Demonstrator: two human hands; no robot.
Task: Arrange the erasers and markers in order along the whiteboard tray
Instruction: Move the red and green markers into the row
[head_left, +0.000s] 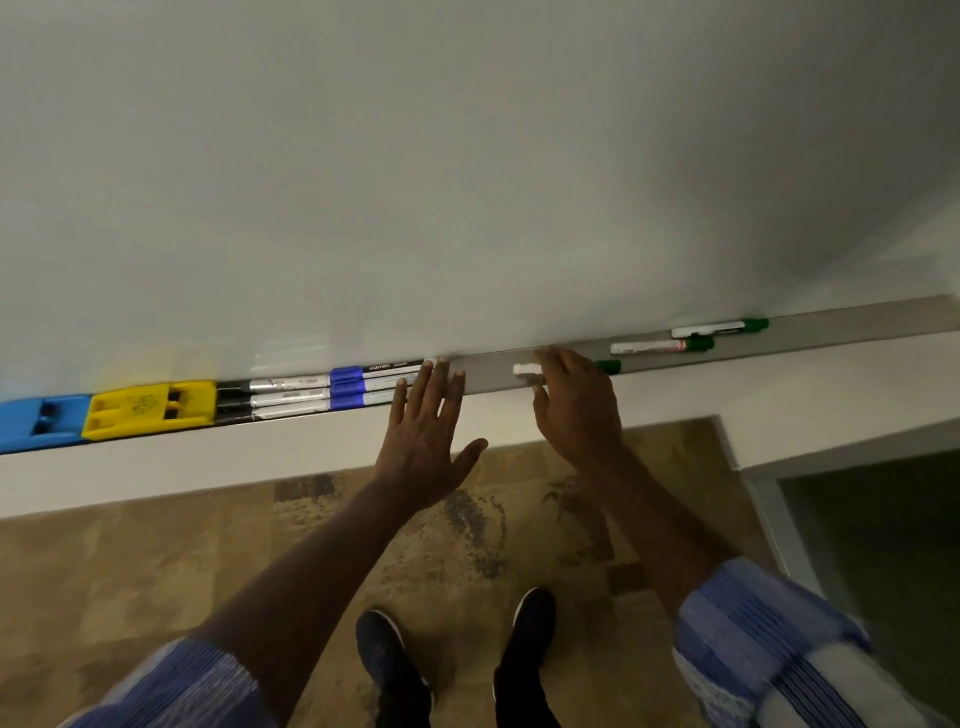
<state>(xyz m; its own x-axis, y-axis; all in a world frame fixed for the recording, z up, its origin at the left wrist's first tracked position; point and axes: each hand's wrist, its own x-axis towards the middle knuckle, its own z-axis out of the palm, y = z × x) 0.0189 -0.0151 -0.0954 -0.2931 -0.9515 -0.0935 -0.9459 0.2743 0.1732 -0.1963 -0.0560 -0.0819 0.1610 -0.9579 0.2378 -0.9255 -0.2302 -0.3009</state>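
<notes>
Gathering the green-capped markers was the step in hand, judged from the layout of the tray (488, 376). At the left end lay a blue eraser (39, 422) touching a yellow eraser (150, 409); just right of these sat three black-capped markers (272, 399) side by side, then the blue-capped markers (376, 383), one bearing a partly legible brand that read roughly "camlin". No other writing could be made out; the print on the remaining barrels was too small and blurred.

The left hand (423, 431) was spread wide and empty, its fingertips (427, 366) at the right ends of the blue-capped markers. The right hand (576, 402) curled over a green-capped marker (605, 367), whose white barrel showed left of the fingers and green cap right of them; whether the grip was fully closed could not be told. Two more green markers, a nearer one (660, 346) and a farther one (719, 328), lay well apart to the right, slightly askew on the tray.

To do the step well, the covered marker would best be slid leftward along the tray, kept parallel to the board, until its end met the blue group, with the left hand bracing that group so the row did not shift. Cap direction should match the neighbours.
</notes>
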